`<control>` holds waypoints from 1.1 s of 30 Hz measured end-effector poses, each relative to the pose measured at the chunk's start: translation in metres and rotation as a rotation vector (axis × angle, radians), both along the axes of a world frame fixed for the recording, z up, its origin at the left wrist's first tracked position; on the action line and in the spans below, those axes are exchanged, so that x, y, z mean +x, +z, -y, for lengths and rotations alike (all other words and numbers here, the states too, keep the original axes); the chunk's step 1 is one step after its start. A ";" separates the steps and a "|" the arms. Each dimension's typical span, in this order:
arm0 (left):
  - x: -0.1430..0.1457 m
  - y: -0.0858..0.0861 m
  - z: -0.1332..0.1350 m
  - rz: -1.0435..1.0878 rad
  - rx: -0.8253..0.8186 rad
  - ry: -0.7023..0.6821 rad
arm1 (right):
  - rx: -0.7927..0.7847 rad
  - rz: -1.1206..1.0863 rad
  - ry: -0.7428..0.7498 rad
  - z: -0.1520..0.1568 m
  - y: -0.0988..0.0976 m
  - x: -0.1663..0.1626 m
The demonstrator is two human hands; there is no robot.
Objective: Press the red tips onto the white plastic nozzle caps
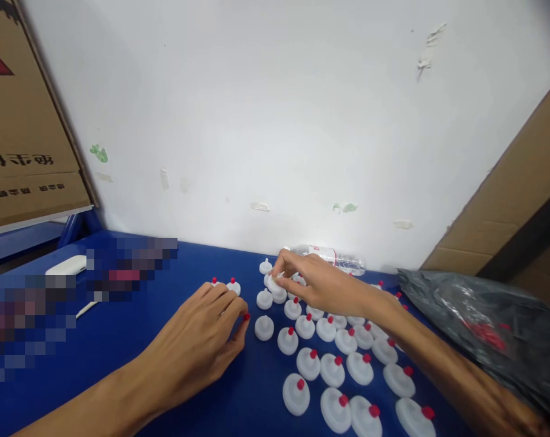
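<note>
Two near-closed pinches: left hand (211, 332) on red cap (246, 317), right hand (318, 282) on white lid (277, 290), farther out. Bare lid (264, 329), nozzle (265, 320) up, just right of the left hand, nearer it than the other.

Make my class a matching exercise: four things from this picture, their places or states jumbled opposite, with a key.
Things
1. Clear plastic bottle
2. Dark grey plastic bag
3. Right hand
4. White, rounded oblong object

Matches
A. Red pieces showing through it
B. On the blue table's left side
C. Pinching a white, round plastic piece
D. Lying along the white wall

Pairs: 1-D; 2-A; 3-C; 4-B
</note>
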State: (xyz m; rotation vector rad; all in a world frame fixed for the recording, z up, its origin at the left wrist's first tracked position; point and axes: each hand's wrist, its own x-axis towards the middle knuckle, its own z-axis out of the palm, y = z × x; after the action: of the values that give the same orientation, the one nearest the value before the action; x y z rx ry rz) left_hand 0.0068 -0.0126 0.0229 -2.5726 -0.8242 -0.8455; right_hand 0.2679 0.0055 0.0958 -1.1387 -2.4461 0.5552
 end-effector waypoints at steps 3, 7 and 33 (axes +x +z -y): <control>0.000 0.001 -0.001 0.008 0.004 0.011 | 0.006 -0.007 0.001 0.006 0.004 -0.005; 0.000 0.003 -0.004 0.003 0.001 0.007 | 0.061 0.033 0.023 0.012 0.004 -0.015; -0.001 -0.004 -0.005 0.130 -0.041 -0.040 | 0.526 0.390 0.058 0.019 -0.005 -0.033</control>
State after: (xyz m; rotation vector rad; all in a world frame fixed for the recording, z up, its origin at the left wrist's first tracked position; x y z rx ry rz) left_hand 0.0057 -0.0072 0.0191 -2.5994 -0.8373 -1.0268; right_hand 0.2351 -0.0132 0.0912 -1.0182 -2.7096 -0.3228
